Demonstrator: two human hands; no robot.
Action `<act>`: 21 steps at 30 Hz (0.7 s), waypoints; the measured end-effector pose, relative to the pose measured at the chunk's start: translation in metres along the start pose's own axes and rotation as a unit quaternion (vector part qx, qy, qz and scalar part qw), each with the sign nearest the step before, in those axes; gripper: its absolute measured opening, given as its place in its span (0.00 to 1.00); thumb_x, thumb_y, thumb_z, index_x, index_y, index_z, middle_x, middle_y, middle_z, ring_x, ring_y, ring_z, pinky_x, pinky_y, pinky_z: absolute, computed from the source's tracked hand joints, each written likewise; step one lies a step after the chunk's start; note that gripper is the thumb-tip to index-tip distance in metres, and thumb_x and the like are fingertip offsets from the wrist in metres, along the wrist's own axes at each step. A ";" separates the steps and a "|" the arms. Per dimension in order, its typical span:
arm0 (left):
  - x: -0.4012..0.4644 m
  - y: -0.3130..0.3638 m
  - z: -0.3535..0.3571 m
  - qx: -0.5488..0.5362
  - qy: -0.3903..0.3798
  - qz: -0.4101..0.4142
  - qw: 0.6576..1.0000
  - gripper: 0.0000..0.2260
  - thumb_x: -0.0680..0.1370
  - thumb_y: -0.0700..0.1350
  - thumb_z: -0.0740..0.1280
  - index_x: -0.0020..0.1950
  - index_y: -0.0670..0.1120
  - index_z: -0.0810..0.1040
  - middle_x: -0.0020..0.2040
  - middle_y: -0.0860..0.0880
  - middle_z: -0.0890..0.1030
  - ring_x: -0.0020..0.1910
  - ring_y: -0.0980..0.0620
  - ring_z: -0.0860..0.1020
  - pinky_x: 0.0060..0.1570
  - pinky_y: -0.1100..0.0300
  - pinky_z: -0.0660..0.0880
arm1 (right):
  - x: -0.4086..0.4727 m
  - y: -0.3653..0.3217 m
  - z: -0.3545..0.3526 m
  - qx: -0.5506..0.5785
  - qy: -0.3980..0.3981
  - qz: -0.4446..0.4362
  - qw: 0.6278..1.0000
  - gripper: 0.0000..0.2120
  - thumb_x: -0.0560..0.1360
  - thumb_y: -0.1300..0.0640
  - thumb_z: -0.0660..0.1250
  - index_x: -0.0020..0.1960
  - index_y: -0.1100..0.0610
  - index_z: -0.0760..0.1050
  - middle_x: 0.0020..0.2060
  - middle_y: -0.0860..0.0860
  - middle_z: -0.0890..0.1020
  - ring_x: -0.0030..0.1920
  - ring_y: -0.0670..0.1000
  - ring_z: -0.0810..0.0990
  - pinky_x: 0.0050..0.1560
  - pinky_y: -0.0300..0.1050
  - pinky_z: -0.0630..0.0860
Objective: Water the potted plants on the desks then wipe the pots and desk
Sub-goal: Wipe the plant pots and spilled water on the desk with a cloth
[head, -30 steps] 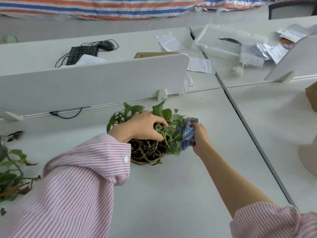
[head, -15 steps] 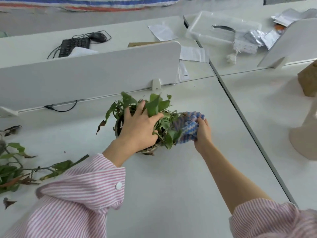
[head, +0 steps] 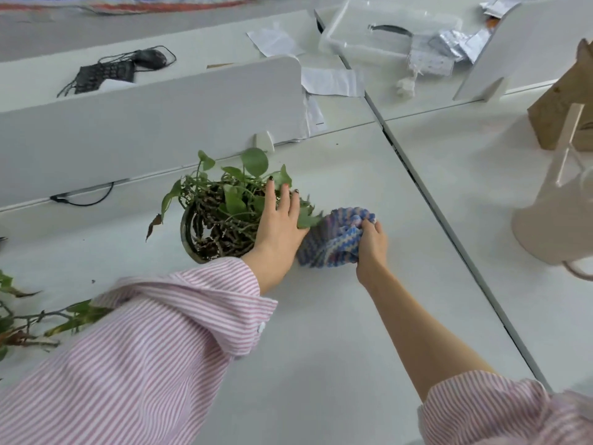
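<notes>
A small potted plant point(head: 221, 213) with green leaves and tangled brown stems stands on the white desk point(head: 321, 332), in front of a white divider panel. My left hand point(head: 279, 220) lies on the right side of the plant, fingers straight over the leaves. My right hand point(head: 372, 242) grips a bunched blue, purple and white cloth point(head: 333, 239), which is pressed against the pot's right side, low near the desk. The pot's right wall is hidden by my left hand and the cloth.
A second plant point(head: 29, 319) with trailing stems lies at the left edge. A white watering can point(head: 555, 220) stands on the adjoining desk at right, with a cardboard box point(head: 558, 104) behind it. The divider panel point(head: 154, 123) runs behind the pot. Beyond it lie a keyboard point(head: 102, 75), papers and a plastic tray point(head: 382, 36).
My left hand has shifted from the top of the plant to its right side. The cloth in my right hand has moved lower along the pot, down toward the desk.
</notes>
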State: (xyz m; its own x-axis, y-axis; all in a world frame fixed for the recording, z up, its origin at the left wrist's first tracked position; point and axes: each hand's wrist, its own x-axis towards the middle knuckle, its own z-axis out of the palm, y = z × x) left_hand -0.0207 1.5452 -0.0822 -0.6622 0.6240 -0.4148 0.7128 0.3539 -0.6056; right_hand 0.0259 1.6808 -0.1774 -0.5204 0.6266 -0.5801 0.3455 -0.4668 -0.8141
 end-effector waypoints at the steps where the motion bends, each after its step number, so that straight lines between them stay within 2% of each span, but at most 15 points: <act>1: 0.008 -0.001 -0.001 0.008 -0.015 -0.005 1.000 0.30 0.79 0.57 0.56 0.76 0.53 0.46 0.75 0.35 0.44 0.73 0.31 0.45 0.68 0.32 0.44 | 0.001 0.001 -0.001 -0.001 -0.001 -0.002 1.000 0.12 0.79 0.56 0.52 0.41 0.50 0.70 0.45 0.57 0.75 0.43 0.56 0.74 0.36 0.49 0.70; 3: 0.020 -0.002 -0.005 0.024 -0.046 -0.016 0.999 0.32 0.78 0.59 0.55 0.77 0.53 0.45 0.75 0.35 0.47 0.72 0.32 0.50 0.69 0.38 0.50 | 0.002 0.003 -0.003 -0.005 -0.005 -0.006 1.000 0.12 0.79 0.57 0.52 0.39 0.51 0.69 0.43 0.58 0.73 0.42 0.56 0.72 0.37 0.50 0.69; 5: 0.029 0.000 -0.012 0.044 -0.074 -0.017 0.996 0.31 0.78 0.60 0.53 0.76 0.51 0.47 0.74 0.37 0.57 0.72 0.34 0.53 0.68 0.42 0.52 | 0.003 0.004 -0.004 -0.007 -0.009 -0.009 1.000 0.11 0.78 0.57 0.52 0.38 0.52 0.68 0.41 0.56 0.70 0.41 0.55 0.69 0.41 0.51 0.67; 8: 0.034 0.001 -0.014 0.016 -0.077 -0.004 0.997 0.26 0.79 0.55 0.55 0.74 0.48 0.57 0.70 0.41 0.68 0.71 0.37 0.57 0.69 0.39 0.49 | 0.004 0.002 -0.007 -0.009 -0.010 -0.004 1.000 0.10 0.77 0.57 0.53 0.38 0.52 0.68 0.41 0.56 0.71 0.41 0.55 0.70 0.42 0.52 0.67; 10: 0.032 -0.004 -0.012 -0.047 -0.024 -0.002 0.999 0.19 0.77 0.49 0.60 0.68 0.48 0.66 0.64 0.43 0.73 0.67 0.40 0.65 0.69 0.39 0.52 | 0.005 0.000 -0.009 -0.008 -0.011 -0.005 1.000 0.10 0.77 0.57 0.53 0.39 0.52 0.68 0.43 0.57 0.72 0.42 0.55 0.71 0.43 0.53 0.68; 12: 0.029 -0.013 -0.011 -0.139 0.053 0.001 0.989 0.15 0.75 0.43 0.63 0.61 0.47 0.71 0.58 0.45 0.76 0.61 0.44 0.70 0.65 0.43 0.59 | 0.006 0.000 -0.011 -0.006 -0.010 -0.003 1.000 0.10 0.77 0.57 0.53 0.39 0.53 0.68 0.44 0.57 0.73 0.43 0.55 0.72 0.43 0.53 0.68; 15: 0.021 -0.036 -0.007 -0.302 0.164 -0.022 0.939 0.16 0.73 0.37 0.63 0.60 0.46 0.73 0.53 0.46 0.76 0.54 0.45 0.73 0.55 0.51 0.69 | 0.002 -0.001 -0.005 0.002 -0.019 -0.005 1.000 0.10 0.78 0.57 0.53 0.41 0.54 0.71 0.43 0.57 0.75 0.45 0.55 0.74 0.44 0.53 0.72; 17: 0.014 -0.057 0.000 -0.394 0.202 -0.056 0.895 0.19 0.72 0.33 0.63 0.62 0.45 0.72 0.55 0.45 0.75 0.53 0.45 0.74 0.50 0.53 0.71 | -0.007 -0.004 0.003 0.024 -0.042 -0.013 0.999 0.10 0.79 0.58 0.54 0.45 0.57 0.72 0.41 0.53 0.76 0.45 0.54 0.76 0.43 0.48 0.75; 19: 0.007 -0.072 0.014 -0.435 0.204 -0.084 0.873 0.21 0.72 0.32 0.64 0.63 0.44 0.72 0.58 0.44 0.75 0.56 0.45 0.74 0.57 0.51 0.70 | -0.018 -0.004 0.015 0.037 -0.075 -0.020 0.996 0.10 0.80 0.59 0.55 0.43 0.55 0.72 0.40 0.51 0.77 0.46 0.53 0.77 0.37 0.40 0.76; 21: 0.002 -0.079 0.030 -0.437 0.199 -0.107 0.871 0.19 0.73 0.36 0.66 0.63 0.44 0.72 0.61 0.45 0.75 0.61 0.45 0.72 0.68 0.46 0.60 | -0.029 -0.003 0.032 0.044 -0.120 -0.025 0.991 0.10 0.79 0.59 0.56 0.42 0.53 0.73 0.41 0.52 0.79 0.47 0.54 0.78 0.44 0.44 0.76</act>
State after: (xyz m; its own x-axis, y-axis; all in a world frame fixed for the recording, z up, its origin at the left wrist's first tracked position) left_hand -0.0848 1.4979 -0.0553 -0.7932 0.6087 0.0179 0.6013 0.7784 0.1803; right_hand 0.0153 1.6442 -0.1575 -0.7102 0.4886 -0.5069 0.2498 -0.4984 -0.8302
